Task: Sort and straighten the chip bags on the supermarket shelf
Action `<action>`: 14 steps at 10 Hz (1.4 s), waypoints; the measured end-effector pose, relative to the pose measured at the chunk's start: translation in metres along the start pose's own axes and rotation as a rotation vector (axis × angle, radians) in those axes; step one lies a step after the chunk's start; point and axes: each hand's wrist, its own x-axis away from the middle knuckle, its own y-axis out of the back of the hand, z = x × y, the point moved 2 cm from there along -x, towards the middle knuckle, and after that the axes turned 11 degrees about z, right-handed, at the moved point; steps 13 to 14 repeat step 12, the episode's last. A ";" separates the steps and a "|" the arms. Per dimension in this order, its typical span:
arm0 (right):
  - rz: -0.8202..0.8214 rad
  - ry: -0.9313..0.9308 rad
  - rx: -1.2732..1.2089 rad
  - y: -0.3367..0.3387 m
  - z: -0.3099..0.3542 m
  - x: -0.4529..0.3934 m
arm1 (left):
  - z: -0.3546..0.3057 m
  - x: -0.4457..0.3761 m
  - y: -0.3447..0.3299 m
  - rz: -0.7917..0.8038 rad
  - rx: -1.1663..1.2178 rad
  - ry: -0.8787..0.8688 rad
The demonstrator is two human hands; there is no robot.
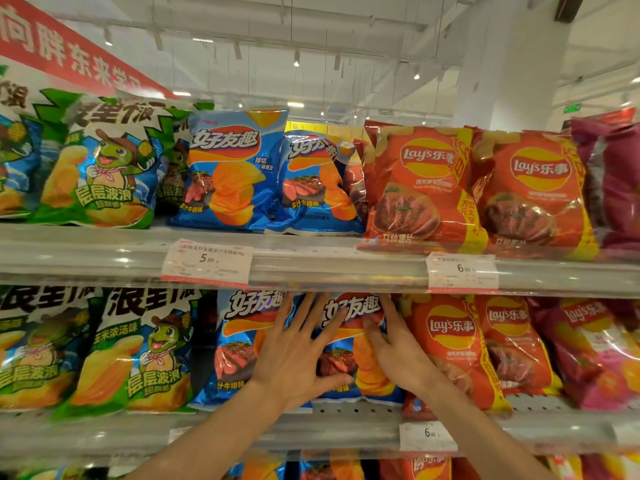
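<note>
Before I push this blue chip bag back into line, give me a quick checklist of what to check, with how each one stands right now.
1. Both hands on the bag: ok. The left hand lies flat on the blue chip bag, and the right hand presses its right edge.
2. Same flavour beside it: ok. Another blue bag stands to its left.
3. Clear of the red bag: not ok. The edges overlap under the right hand.
4. Bag upright and facing front: ok, the logo reads level.
5. Room behind the bag: cannot tell, hidden.
6. Bottom edge seated on the shelf: ok.
</note>
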 end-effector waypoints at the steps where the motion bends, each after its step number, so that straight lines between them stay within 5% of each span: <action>1: -0.103 0.001 0.304 0.004 0.005 0.010 | 0.010 0.010 0.007 -0.081 0.075 0.050; 3: -0.315 0.129 0.780 -0.022 0.018 0.016 | 0.042 0.032 -0.004 -0.166 0.142 0.223; 8: -0.252 0.064 0.830 -0.057 -0.002 -0.007 | 0.044 0.032 -0.019 -0.161 0.164 0.297; 14: -0.448 0.140 0.684 -0.049 0.011 0.028 | 0.039 0.059 0.004 -0.276 0.351 0.401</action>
